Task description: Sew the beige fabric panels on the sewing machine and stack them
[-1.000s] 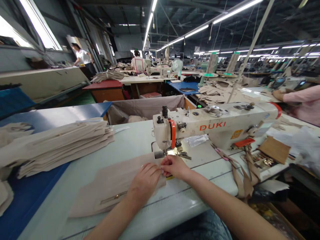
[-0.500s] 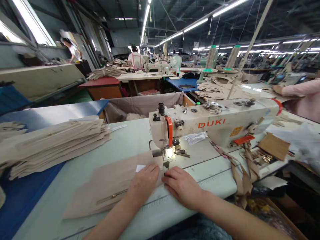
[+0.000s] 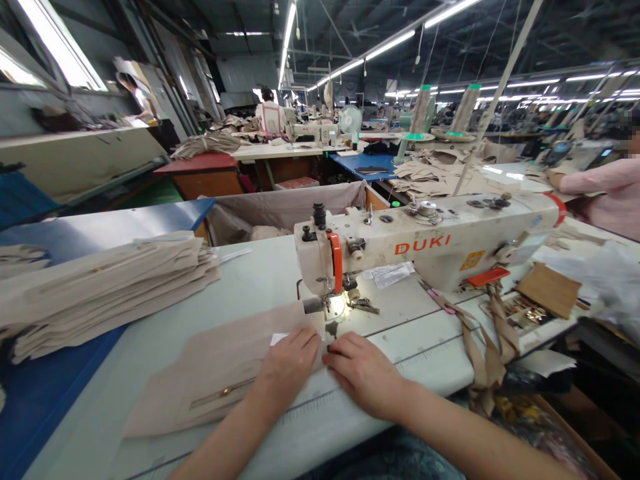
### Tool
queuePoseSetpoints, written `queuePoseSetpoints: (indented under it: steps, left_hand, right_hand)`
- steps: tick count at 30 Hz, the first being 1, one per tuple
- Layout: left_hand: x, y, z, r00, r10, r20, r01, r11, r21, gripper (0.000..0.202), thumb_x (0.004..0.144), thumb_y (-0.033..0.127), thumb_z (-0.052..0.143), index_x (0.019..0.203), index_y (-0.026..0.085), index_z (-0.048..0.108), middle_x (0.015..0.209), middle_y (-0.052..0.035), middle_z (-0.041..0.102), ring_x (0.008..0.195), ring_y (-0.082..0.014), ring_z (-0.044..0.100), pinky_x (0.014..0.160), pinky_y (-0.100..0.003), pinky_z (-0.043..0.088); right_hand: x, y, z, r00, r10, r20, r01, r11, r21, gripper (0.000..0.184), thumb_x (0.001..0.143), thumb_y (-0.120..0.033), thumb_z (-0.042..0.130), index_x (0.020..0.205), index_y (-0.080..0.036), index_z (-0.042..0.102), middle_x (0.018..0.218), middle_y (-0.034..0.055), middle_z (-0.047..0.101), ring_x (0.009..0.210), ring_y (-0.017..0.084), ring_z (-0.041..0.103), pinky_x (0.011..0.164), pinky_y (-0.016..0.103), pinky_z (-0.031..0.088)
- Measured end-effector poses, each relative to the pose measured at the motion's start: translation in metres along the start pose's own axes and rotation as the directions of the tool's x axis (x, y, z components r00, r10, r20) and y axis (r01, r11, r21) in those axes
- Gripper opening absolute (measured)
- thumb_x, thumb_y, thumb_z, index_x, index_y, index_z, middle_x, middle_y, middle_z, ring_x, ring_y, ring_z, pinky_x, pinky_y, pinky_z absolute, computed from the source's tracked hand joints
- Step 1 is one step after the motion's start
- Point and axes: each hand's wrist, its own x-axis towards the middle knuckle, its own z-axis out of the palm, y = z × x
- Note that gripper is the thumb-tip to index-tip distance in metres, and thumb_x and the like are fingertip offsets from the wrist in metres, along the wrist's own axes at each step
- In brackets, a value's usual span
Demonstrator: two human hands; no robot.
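A beige fabric piece with a zipper [image 3: 220, 373] lies flat on the pale sewing table [image 3: 260, 280], its right end under the needle of a white DUKI sewing machine [image 3: 425, 247]. My left hand [image 3: 287, 367] rests flat on the fabric beside a small white label [image 3: 278, 339], fingers stretched toward the presser foot. My right hand [image 3: 363, 373] lies palm down just right of it, fingers together, pressing the fabric's edge in front of the needle. Neither hand grips anything.
A tall stack of beige cut pieces [image 3: 105, 287] sits at the left on a blue surface [image 3: 45, 400]. Fabric strips [image 3: 480, 347], a brown card [image 3: 550, 290] and small metal parts lie at the right. A person in a pink sleeve [image 3: 605, 193] works at the far right.
My right hand left the needle area, where both hands were pinching, and came down flat beside the left. The white label now shows on the fabric. The view shifted slightly.
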Motion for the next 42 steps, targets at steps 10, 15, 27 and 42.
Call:
queuePoseSetpoints:
  steps: [10,15,27,42]
  left_hand:
    - [0.000,0.001,-0.004,0.999,0.011,-0.047,-0.013,0.998,-0.056,0.025,0.087,0.001,0.043,0.097,0.015,0.061,0.095,-0.0083,0.066,0.090,-0.0218,0.061,0.080,-0.035,0.052]
    - [0.000,-0.001,-0.001,0.996,0.044,-0.077,-0.047,0.998,-0.029,0.026,0.087,0.000,0.041,0.097,0.012,0.062,0.093,-0.0094,0.066,0.089,-0.0214,0.062,0.079,-0.034,0.053]
    - [-0.010,-0.008,-0.006,0.997,0.067,0.047,-0.061,0.991,-0.118,0.030,0.095,0.018,0.040,0.119,0.012,0.059,0.115,-0.0122,0.068,0.108,-0.0222,0.061,0.094,-0.038,0.049]
    - [0.018,-0.014,0.015,0.986,-0.089,0.140,0.105,0.988,-0.111,0.041,0.097,0.027,0.035,0.129,0.013,0.056,0.131,-0.0134,0.061,0.121,-0.0221,0.056,0.100,-0.041,0.045]
  right_hand:
    - [0.004,0.004,-0.004,1.000,0.000,-0.008,0.001,0.999,0.039,0.016,0.093,-0.016,0.052,0.101,-0.016,0.067,0.095,0.0075,0.064,0.092,0.020,0.053,0.083,0.031,0.047]
    - [0.020,0.012,-0.006,0.998,0.056,-0.015,-0.057,0.998,-0.007,0.015,0.089,-0.012,0.058,0.102,-0.015,0.067,0.095,0.0081,0.065,0.093,0.021,0.054,0.084,0.032,0.048]
    - [0.024,0.018,0.001,0.999,-0.005,0.039,0.012,0.986,-0.164,0.009,0.091,-0.016,0.058,0.098,-0.015,0.064,0.091,0.0067,0.061,0.090,0.022,0.052,0.081,0.033,0.046]
    - [0.053,0.044,-0.013,0.992,0.054,0.114,-0.023,0.966,-0.257,0.015,0.094,-0.016,0.051,0.096,-0.015,0.065,0.093,0.0083,0.064,0.087,0.019,0.057,0.077,0.030,0.045]
